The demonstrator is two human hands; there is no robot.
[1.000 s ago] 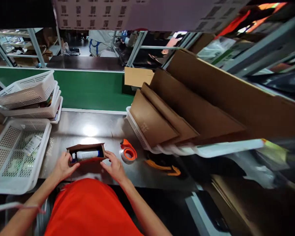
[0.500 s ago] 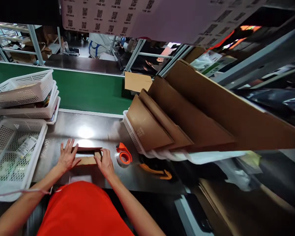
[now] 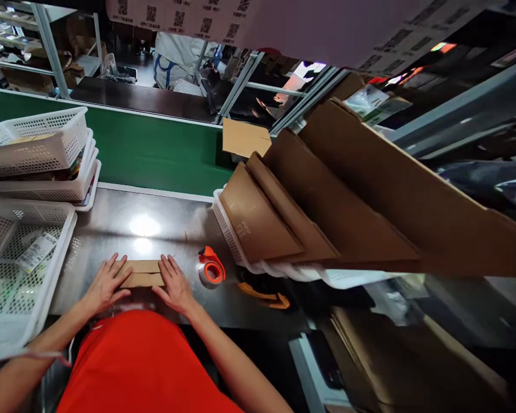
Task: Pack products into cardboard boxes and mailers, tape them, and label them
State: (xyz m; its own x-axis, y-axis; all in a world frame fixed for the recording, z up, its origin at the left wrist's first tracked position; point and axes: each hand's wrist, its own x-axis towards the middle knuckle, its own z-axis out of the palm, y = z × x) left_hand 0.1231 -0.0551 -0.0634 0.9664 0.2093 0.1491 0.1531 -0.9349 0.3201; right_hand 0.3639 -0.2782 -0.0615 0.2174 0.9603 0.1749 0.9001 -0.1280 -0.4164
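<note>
A small brown cardboard box [image 3: 144, 273] lies on the metal table in front of the red shirt, its top flaps folded down with a thin seam between them. My left hand [image 3: 107, 285] rests on the box's left end, fingers spread. On the right end lies my right hand [image 3: 175, 285], its fingers stretched out and the thumb apart. Just right of that hand is an orange tape dispenser [image 3: 212, 268] with a roll of tape. What is inside the box is hidden.
White mesh baskets [image 3: 75, 140] are stacked at the left, above another basket [image 3: 47, 304] holding a label. Large cardboard sheets [image 3: 262, 221] lean at the right. A green conveyor [image 3: 155, 150] runs behind the metal table [image 3: 116, 221]. An orange-handled tool [image 3: 266, 296] lies near the right edge.
The box's flaps, raised and parted before, are now folded flat. Both hands have moved from the opening to lie flat on its ends. The view has shifted slightly.
</note>
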